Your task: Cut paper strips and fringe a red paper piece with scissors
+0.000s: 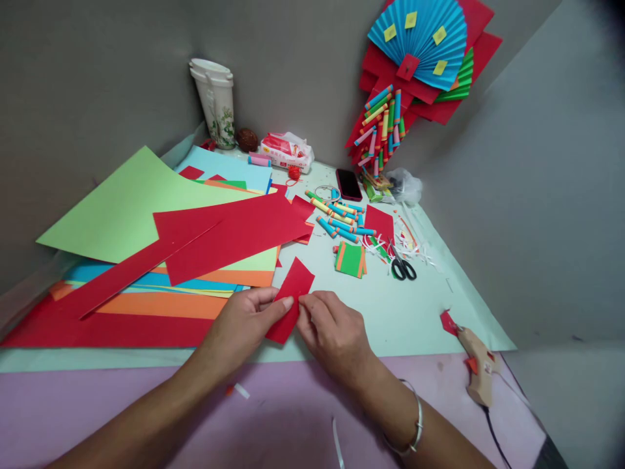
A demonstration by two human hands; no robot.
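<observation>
A small rectangle of red paper (297, 279) stands tilted above the front part of the table. My left hand (251, 316) is closed on its left side, thumb on the front face and fingers behind. My right hand (334, 326) pinches the paper's right edge with thumb and forefinger, the other fingers curled in. Whether anything else is between those fingertips is hidden. Close to my left hand lies a pile of coloured sheets, with a large red sheet (234, 234) on top. Green paper pieces with orange edges (350, 259) lie beyond my right hand.
Black-handled scissors (403, 269) lie among white paper scraps. A glue gun (478, 365) rests at the right, its nozzle on a red scrap. Several rolled paper tubes (342, 218), a phone (348, 185), a tissue pack (287, 152) and a white cup (215, 104) are further back.
</observation>
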